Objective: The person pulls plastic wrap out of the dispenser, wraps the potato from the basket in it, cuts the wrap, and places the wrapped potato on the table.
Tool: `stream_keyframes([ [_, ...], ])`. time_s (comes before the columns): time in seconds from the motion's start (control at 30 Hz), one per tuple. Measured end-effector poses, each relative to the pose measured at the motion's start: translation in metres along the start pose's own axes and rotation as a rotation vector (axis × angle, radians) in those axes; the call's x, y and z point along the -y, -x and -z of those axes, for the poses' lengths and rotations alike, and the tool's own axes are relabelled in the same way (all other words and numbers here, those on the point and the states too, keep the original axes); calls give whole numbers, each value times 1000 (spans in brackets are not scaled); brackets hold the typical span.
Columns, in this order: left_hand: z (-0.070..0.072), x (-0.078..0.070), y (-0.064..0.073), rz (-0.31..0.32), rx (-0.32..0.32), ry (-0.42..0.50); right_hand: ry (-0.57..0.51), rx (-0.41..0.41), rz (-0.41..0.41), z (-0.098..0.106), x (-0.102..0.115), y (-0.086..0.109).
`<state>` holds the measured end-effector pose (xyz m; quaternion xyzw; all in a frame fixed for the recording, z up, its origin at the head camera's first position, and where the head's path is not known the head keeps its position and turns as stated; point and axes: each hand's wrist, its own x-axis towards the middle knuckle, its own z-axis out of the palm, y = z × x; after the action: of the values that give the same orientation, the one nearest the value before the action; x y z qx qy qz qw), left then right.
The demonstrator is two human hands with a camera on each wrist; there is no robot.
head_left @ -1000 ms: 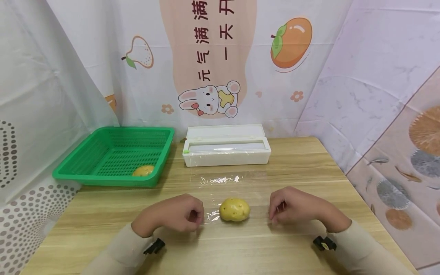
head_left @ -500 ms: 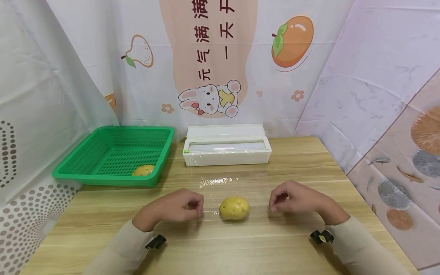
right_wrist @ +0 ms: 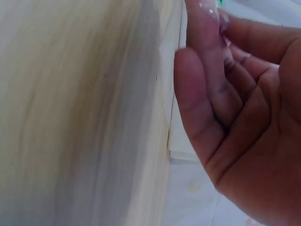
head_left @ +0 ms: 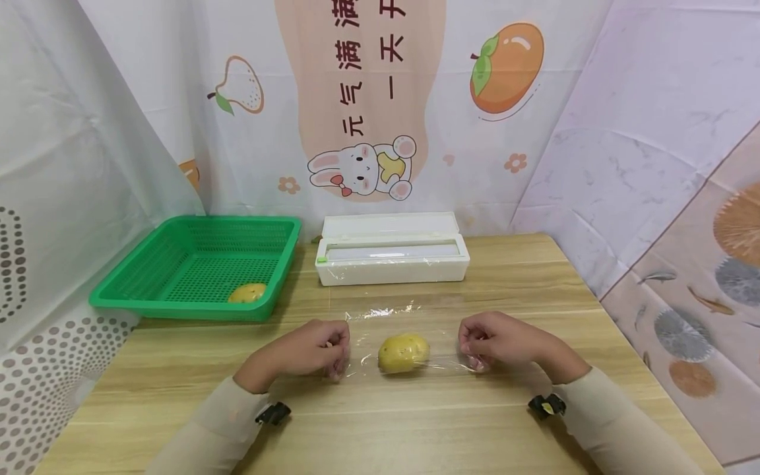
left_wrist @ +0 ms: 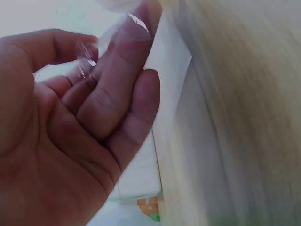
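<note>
Both hands low on the wooden tabletop (head_left: 415,422), one each side of a potato (head_left: 403,351). Left hand (head_left: 309,348) has a narrow grip, fingers curled, pinching the left edge of the clear cling film (head_left: 386,316); the left wrist view shows film caught between thumb and fingertips (left_wrist: 136,35). Right hand (head_left: 495,340) does the same on the right edge, pinched grip, film bits on its fingertips (right_wrist: 207,14). Film sheet lies under the potato and is lifted over its near side; far edge crinkled. Potato sits mid-tabletop, between the hands, near both, touching neither. Behind it: white film dispenser box (head_left: 392,254), lid open. Far left: green basket (head_left: 148,290) with a second potato (head_left: 247,293) inside, front right corner.
</note>
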<state>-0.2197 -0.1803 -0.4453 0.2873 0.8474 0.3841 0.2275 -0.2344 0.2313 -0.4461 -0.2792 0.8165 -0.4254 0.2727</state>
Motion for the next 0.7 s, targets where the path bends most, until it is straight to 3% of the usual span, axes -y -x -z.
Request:
stream_keyframes([
  [0.3,-5,-2,-9,114,-67,-25,111,-59,-66,-5,4,-8],
  [0.5,-9,-4,-12,175,-117,-7,130,-92,-115,-7,5,-10],
  [0.7,-12,-8,-13,198,-207,-154,243,-140,-83,-8,3,-13],
])
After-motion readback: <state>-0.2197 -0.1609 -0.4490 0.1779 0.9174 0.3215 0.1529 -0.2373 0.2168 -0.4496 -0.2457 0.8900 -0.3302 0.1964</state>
